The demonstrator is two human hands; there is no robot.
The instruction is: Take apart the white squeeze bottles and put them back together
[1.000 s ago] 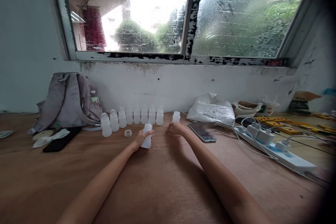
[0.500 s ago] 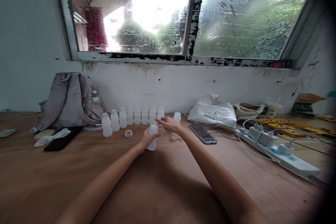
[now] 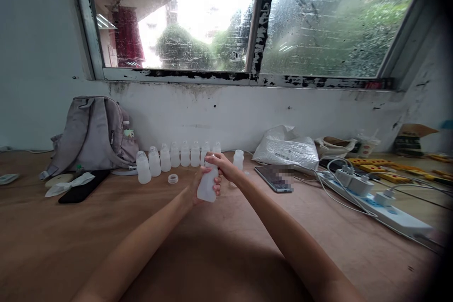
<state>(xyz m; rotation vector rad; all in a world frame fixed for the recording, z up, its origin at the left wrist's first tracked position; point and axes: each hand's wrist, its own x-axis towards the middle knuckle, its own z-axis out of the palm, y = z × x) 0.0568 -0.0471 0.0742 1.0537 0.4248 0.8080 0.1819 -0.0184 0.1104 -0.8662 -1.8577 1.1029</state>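
A frosted white baby bottle [image 3: 206, 188], tilted a little, is wrapped by the fingers of my left hand [image 3: 198, 183] above the table. Over the bottle's top, the fingers of my right hand [image 3: 222, 165] are closed; they hide the neck and whatever sits on it. Behind my hands stands a row of several capped baby bottles [image 3: 164, 158]. One bottle without a visible cap [image 3: 238, 159] stands just beyond my right wrist. A clear ring-shaped collar [image 3: 172, 179] lies on the table to the left of my left hand.
On the left are a grey backpack [image 3: 92, 137], a black flat case [image 3: 85, 188] and a white tissue [image 3: 72, 184]. To the right lie a phone [image 3: 274, 179], a silvery bag [image 3: 286, 151] and a white power strip [image 3: 385, 212] with cables. The window wall bounds the wooden table [image 3: 159, 245].
My right hand has come down from beside the bottle and closed over its top. The bottle now tilts, and my left fingers wrap further around it.
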